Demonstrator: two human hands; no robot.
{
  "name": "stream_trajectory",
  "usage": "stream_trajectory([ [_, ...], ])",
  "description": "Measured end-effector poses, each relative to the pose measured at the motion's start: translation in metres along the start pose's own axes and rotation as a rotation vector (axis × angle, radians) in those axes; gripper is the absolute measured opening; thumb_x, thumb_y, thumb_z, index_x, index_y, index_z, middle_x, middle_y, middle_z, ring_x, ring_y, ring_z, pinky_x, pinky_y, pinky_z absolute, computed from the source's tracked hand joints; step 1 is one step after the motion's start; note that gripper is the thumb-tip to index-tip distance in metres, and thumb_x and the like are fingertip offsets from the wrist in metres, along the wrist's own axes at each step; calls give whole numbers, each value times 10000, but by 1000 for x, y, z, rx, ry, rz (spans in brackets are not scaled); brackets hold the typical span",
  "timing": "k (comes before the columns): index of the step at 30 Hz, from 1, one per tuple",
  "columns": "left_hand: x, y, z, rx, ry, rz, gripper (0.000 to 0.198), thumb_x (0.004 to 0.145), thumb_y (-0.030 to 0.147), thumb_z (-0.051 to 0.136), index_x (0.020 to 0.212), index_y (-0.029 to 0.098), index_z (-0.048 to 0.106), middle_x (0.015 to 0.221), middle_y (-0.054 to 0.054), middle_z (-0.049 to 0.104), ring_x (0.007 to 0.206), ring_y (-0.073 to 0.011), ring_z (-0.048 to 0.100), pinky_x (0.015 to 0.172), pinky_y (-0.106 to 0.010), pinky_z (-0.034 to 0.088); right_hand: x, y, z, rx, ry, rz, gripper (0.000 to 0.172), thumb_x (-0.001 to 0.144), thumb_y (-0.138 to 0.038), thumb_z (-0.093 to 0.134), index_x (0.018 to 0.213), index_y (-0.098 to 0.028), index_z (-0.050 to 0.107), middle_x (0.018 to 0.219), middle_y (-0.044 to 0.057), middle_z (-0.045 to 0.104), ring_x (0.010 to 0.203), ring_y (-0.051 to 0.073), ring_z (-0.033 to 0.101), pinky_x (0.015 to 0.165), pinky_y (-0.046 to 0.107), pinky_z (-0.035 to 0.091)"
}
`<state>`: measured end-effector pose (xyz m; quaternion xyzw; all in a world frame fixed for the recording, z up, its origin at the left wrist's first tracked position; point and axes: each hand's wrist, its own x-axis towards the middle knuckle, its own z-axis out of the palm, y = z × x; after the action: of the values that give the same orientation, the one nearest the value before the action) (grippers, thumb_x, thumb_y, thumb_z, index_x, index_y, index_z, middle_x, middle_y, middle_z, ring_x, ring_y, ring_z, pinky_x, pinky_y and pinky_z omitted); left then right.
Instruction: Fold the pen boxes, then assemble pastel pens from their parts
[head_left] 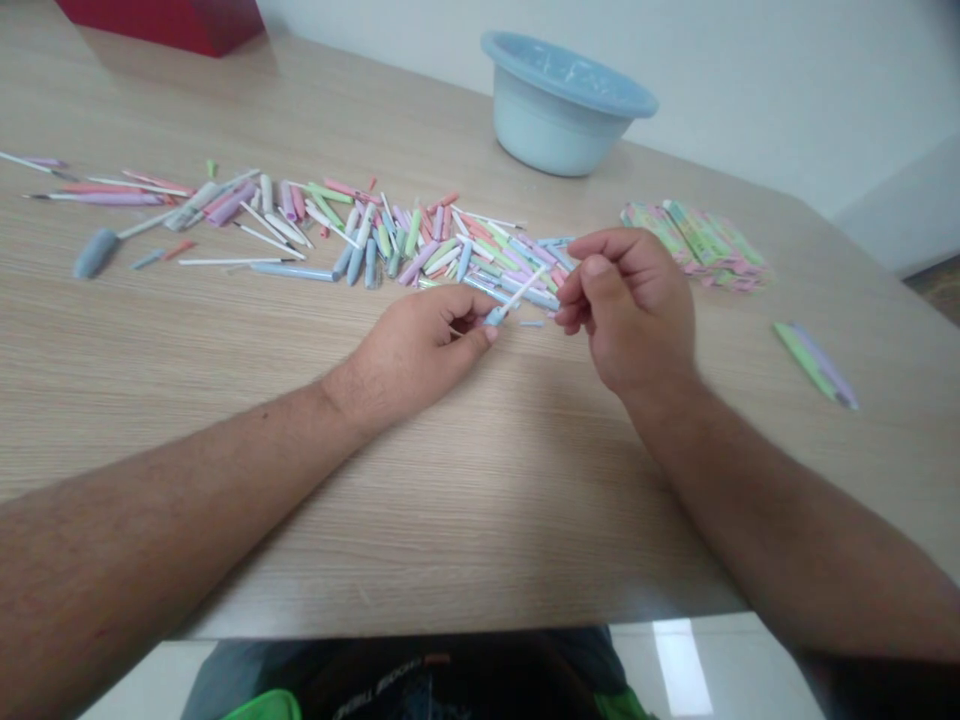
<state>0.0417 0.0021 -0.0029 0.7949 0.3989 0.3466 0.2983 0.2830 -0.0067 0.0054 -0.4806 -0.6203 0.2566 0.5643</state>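
Here, the left hand (420,345) is closed in a pinch, thumb against fingers, on a slim white stick with a light-blue end (517,297), which slants up from the fingertips toward the right hand. The right hand (637,310) is half-curled, its thumb near the bent fingers; whether it grips anything small cannot be told. Just beyond both hands, a loose pile of pastel plastic pen parts (420,245) spreads over the pale wood-grain table (450,520), running well out to the left of the left hand. Farther beyond the hands stands a round light-blue plastic basin (559,130). Just past the right hand lies a stack of pink-and-green patterned packets (705,245), and to that hand's right, apart from it, two slim pens, one green, one purple (814,365), lie side by side.
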Motion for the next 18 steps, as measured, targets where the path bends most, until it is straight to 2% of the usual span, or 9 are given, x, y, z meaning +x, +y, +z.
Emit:
stream_trajectory([
  [2,1,-1,-2,-11,64,-4,183,1006,323,682,1064,207,809,968,-24,809,848,-206,690,830,-332,555,10,14,-8,-150,-2,-9,121,1065,-387,700,1110,-284,744,841,-9,750,613,164,653,601,329,551],
  [4,3,-1,-5,-13,120,-10,168,1016,330,678,1034,212,795,956,-23,801,863,-210,691,847,-334,563,17,28,-15,-351,-65,-74,98,1017,-288,700,1078,-252,768,840,6,771,662,201,693,757,416,622],
  [5,3,-2,-6,-10,149,-12,166,1023,330,671,1021,214,789,950,-23,798,865,-211,692,857,-337,566,19,34,-16,-454,-112,-136,124,1003,-259,692,1082,-238,784,876,27,795,726,228,725,876,476,635],
  [7,5,-2,-9,5,195,-10,162,1031,321,659,999,216,778,951,-27,796,869,-213,692,883,-347,572,20,41,-14,-632,-226,-272,195,1005,-225,659,1124,-212,813,1022,87,846,933,293,778,1089,563,580],
  [9,6,-2,-11,14,227,-3,156,1031,306,651,975,220,768,956,-32,796,873,-215,691,899,-354,575,20,44,-8,-753,-340,-368,272,1026,-198,619,1201,-191,827,1206,138,857,1159,342,769,1196,588,510],
  [11,7,-3,-12,11,241,3,155,1032,296,644,958,222,760,964,-37,794,876,-214,688,907,-358,575,20,43,0,-827,-422,-407,327,1043,-171,593,1273,-177,825,1308,156,845,1286,355,738,1231,581,476],
  [13,8,-3,-12,10,251,5,150,1032,295,649,959,223,759,968,-39,791,881,-214,687,912,-361,573,19,42,6,-877,-489,-427,364,1049,-139,577,1316,-173,822,1342,155,842,1326,349,728,1244,571,456],
  [16,8,-4,-12,20,252,6,150,1033,297,654,962,218,759,963,-40,787,888,-214,693,915,-365,569,19,40,10,-938,-564,-447,381,1057,-110,552,1302,-170,836,1342,144,848,1315,346,736,1246,567,440],
  [18,8,-4,-12,20,249,11,155,1035,291,648,956,215,757,954,-40,783,879,-213,692,908,-367,567,19,39,10,-986,-569,-445,349,1073,-131,545,1236,-166,852,1277,146,860,1257,351,745,1236,569,439],
])
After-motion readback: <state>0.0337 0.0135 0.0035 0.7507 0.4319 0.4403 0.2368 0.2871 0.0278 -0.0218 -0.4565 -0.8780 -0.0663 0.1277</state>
